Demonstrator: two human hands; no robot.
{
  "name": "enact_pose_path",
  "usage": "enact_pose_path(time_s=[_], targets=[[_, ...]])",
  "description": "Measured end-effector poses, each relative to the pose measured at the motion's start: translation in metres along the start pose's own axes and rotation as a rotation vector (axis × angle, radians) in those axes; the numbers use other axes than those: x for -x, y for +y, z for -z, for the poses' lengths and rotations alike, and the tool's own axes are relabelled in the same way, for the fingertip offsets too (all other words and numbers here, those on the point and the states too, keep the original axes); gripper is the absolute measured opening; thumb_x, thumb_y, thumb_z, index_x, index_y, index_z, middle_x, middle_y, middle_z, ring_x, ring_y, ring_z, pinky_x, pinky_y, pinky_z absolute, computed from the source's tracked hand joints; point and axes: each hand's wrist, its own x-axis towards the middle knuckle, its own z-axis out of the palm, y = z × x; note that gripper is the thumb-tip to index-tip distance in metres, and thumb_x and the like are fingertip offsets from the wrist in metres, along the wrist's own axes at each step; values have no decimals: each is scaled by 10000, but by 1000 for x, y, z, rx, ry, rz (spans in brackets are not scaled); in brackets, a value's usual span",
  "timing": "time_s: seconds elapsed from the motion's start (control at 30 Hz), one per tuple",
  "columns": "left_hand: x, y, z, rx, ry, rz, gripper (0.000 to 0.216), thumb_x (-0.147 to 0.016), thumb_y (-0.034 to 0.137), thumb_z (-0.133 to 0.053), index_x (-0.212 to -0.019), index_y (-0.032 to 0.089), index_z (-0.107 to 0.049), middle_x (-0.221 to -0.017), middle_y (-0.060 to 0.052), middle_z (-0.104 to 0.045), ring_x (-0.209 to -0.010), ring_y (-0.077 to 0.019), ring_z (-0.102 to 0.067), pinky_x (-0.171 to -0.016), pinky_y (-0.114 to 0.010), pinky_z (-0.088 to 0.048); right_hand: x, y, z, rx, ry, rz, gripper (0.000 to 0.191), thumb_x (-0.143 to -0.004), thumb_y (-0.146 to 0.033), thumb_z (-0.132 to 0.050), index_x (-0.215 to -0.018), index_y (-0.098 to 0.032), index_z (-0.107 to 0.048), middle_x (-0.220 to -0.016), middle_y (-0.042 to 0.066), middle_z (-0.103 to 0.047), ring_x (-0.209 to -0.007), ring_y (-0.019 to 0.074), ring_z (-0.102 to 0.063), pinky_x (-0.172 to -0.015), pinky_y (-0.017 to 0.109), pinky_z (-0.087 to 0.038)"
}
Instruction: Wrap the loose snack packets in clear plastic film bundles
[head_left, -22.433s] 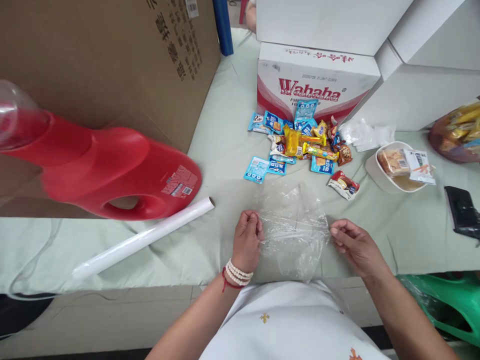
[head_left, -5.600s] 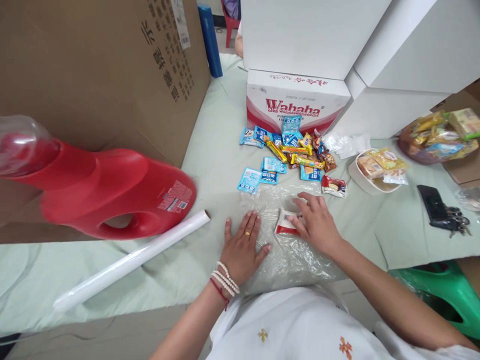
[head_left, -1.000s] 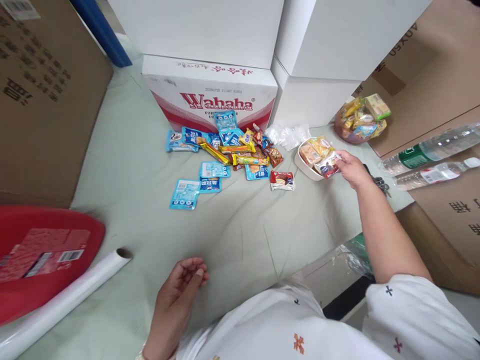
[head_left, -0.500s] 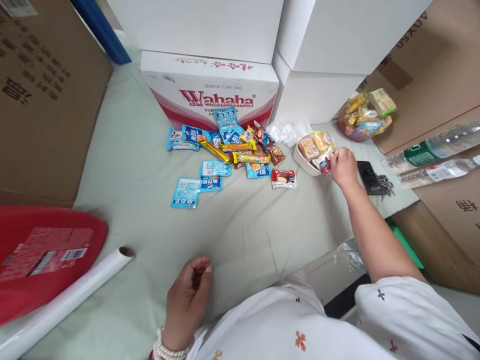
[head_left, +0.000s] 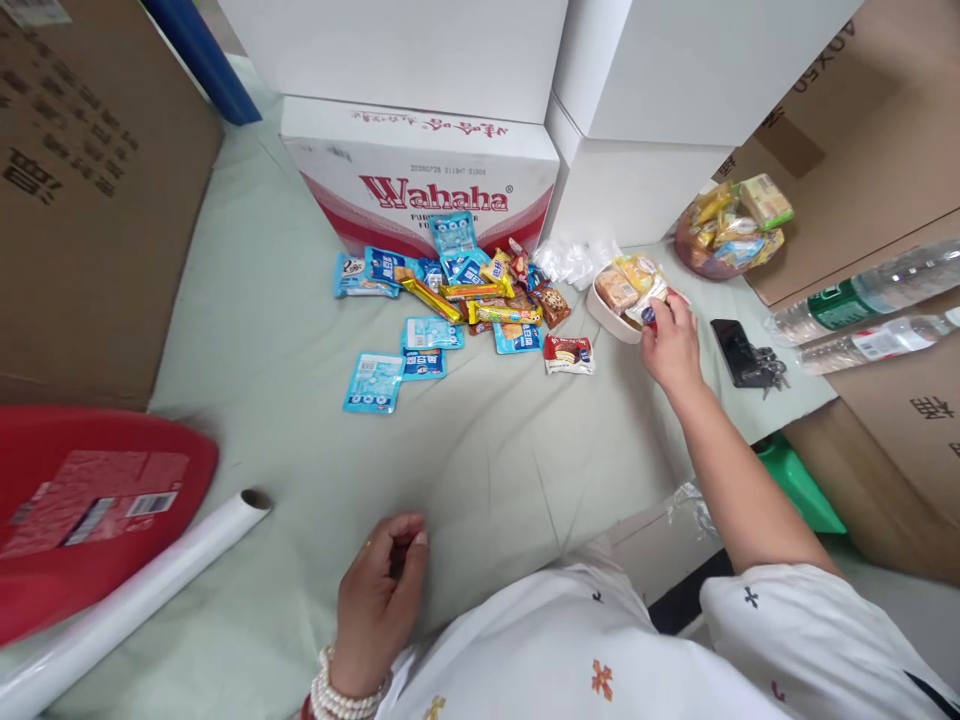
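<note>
Table (head_left: 300, 300) draped in creased, pale green cloth. Stacked white boxes (head_left: 420, 50) along the back, one atop a red-and-white Wahaha carton (head_left: 420, 165). Brown cardboard boxes (head_left: 82, 200) left and right. Blue pole (head_left: 202, 55) far left. Green stool (head_left: 801, 488) below the table's edge. Soft, even light.

red jug (head_left: 97, 500) and film roll (head_left: 142, 592) lie near left; wahaha box (head_left: 420, 165) stands far behind scattered snack packets (head_left: 450, 300); phone (head_left: 735, 350) right.

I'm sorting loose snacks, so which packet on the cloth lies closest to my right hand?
The red-and-white packet, alone right of the pile, just left of your right hand, which holds a wrapped snack at the bowl. Blue packets lie farther left.
</note>
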Motion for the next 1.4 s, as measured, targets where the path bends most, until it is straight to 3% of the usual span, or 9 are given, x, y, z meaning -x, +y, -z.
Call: enact_pose_path(time_s=[0.1, 0.37, 0.5, 0.7, 0.83, 0.97, 1.1, 1.27, 1.4], targets=[[1, 1, 0, -4, -11, -32, 294, -930, 475, -556, -1008, 215, -670, -822, -15, -741, -690, -157, -711, -632, -250, -573, -7, 10, -9, 18, -19, -16, 508, -929, -147, -449, -1427, -149, -549, -1485, 211, -514, -1348, 336, -498, -1112, 520, -403], [4, 2, 0, -60, 9, -108, 239, -959, 418, -538, -1010, 223, -667, -830, -5, -717, -663, -142, -665, -619, -236, -539, 12, -8, -25, 133, 36, -91, 762, -923, -394, -572, -1587, -144, -294, -1655, 284, -218, -1511, 430, -269, -1127, 647, -318], [5, 1, 1, -79, 15, -111, 234, -965, 413, -535, -1022, 224, -662, -851, -10, -715, -688, -148, -669, -631, -241, -536, 8, -20, -26, 147, 139, -58, 593, -921, -429, -609, -1447, -180, -493, -1625, 238, -294, -1521, 404, -229, -1165, 624, -265], [5, 1, 0, -99, 12, -154, 187, -969, 374, -538, -1016, 235, -654, -874, -8, -707, -717, -145, -670, -652, -240, -524, -3, -20, -32, 173, 126, -65, 289, -957, -319, -570, -1213, -243, -678, -1538, 151, -472, -1479, 367, -299, -1168, 618, -257], [5, 1, 1, -98, 1, -186, 174, -972, 353, -535, -1007, 234, -656, -879, -17, -703, -747, -153, -675, -673, -247, -528, -7, 4, -28, 156, 58, -66, 271, -973, -246, -525, -1161, -247, -721, -1537, 139, -491, -1490, 344, -291, -1174, 611, -258], [5, 0, 1, -102, -7, -196, 174, -974, 341, -528, -1000, 229, -658, -870, -26, -700, -743, -154, -670, -665, -248, -528, -11, 50, -22, 153, 25, -79, 307, -988, -191, -466, -1132, -240, -733, -1543, 112, -515, -1497, 311, -302, -1200, 638, -176], [3, 3, 0, -111, 6, -206, 185, -968, 336, -524, -976, 223, -670, -871, -37, -712, -750, -157, -677, -671, -249, -536, -37, 94, -23, 124, 12, -16, 290, -959, -151, -483, -1081, -205, -740, -1537, 120, -527, -1507, 278, -268, -1218, 568, -124], [4, 8, 3, -59, -4, -197, 174, -949, 308, -537, -941, 230, -692, -862, -42, -723, -764, -159, -691, -682, -250, -560, -88, 123, -28, -37, -32, 9, 321, -889, -80, -472, -1027, -158, -751, -1411, 183, -602, -1426, 307, -385, -1105, 513, -312], [11, 10, 9, 9, 11, -202, 171, -926, 252, -547, -867, 233, -707, -854, -50, -725, -764, -163, -698, -667, -248, -570, -102, 124, -26, -112, 33, -93, 379, -829, -17, -442, -1038, -122, -740, -1416, 217, -598, -1365, 298, -468, -1058, 455, -389]])
